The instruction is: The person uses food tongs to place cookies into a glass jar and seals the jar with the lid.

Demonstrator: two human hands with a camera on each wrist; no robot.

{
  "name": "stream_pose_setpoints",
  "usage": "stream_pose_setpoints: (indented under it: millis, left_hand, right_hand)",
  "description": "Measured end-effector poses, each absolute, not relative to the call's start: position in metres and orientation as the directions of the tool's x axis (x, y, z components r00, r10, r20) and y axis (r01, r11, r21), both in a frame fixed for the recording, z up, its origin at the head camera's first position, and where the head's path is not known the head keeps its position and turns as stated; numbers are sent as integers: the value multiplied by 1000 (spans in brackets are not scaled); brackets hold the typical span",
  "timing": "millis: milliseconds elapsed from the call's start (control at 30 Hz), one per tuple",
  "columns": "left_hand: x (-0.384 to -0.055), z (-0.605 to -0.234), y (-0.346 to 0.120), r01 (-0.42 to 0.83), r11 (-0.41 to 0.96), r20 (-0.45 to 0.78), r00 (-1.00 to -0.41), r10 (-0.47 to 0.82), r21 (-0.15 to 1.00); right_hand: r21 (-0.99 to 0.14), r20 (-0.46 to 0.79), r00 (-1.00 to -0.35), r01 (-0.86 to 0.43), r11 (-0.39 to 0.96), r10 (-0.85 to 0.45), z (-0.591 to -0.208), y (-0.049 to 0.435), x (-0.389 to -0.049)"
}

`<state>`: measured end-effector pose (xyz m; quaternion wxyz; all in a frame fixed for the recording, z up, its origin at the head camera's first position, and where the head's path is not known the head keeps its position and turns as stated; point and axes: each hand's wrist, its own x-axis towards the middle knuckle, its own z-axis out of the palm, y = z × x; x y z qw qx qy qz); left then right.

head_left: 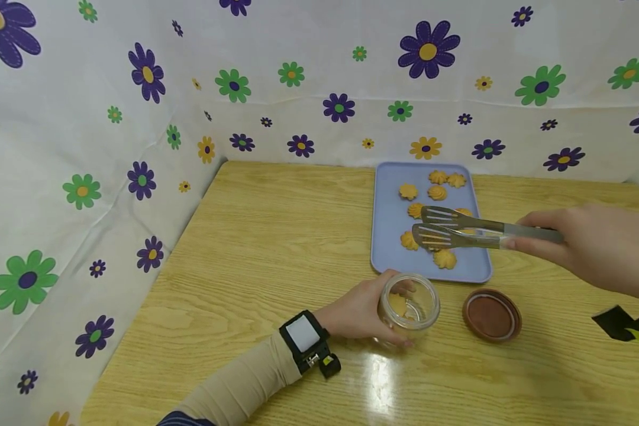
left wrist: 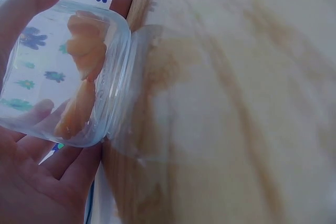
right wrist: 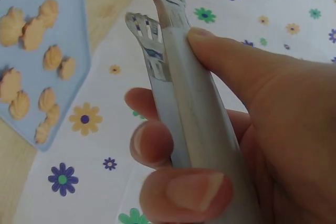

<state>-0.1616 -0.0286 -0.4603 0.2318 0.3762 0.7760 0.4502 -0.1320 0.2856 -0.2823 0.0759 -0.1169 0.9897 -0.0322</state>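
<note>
My left hand (head_left: 358, 310) grips a clear glass jar (head_left: 431, 307) near the tray's front edge, fingers and thumb around its sides. A few golden cookies (left wrist: 86, 51) lie at the bottom of the jar, seen through the glass in the left wrist view. With my right hand (head_left: 607, 248) I hold metal tongs (head_left: 481, 241), thumb on one arm and fingers curled on the other. Their slotted tips stand apart, and in the right wrist view nothing shows between them. In the head view they overlap the piped cookies (head_left: 444, 258) on the blue tray (head_left: 389, 260), hiding some.
A round brown lid (head_left: 491, 316) lies on the wooden table (head_left: 277, 236), right of the jar and in front of the tray. A white flower-printed cloth (head_left: 309, 53) rises behind the table and along its left side.
</note>
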Motion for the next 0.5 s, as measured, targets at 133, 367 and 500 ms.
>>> stream_pose_setpoints:
  millis: [133,367,500]
  left_hand:
    - [-162,-460,-29,370,310,-21,-613,790,876]
    - [-161,-459,-28,374,311,-16,-616,787,874]
    - [-161,-459,-28,371,327,-30,-621,783,869]
  right_hand:
    - [-28,-136,-970,-201,979,-203,-290,288,-138]
    - [94,-23,-956,-294,951,-294,-319,293,-141]
    - [109,23,-946,-320,941,-325,-333,290,-142]
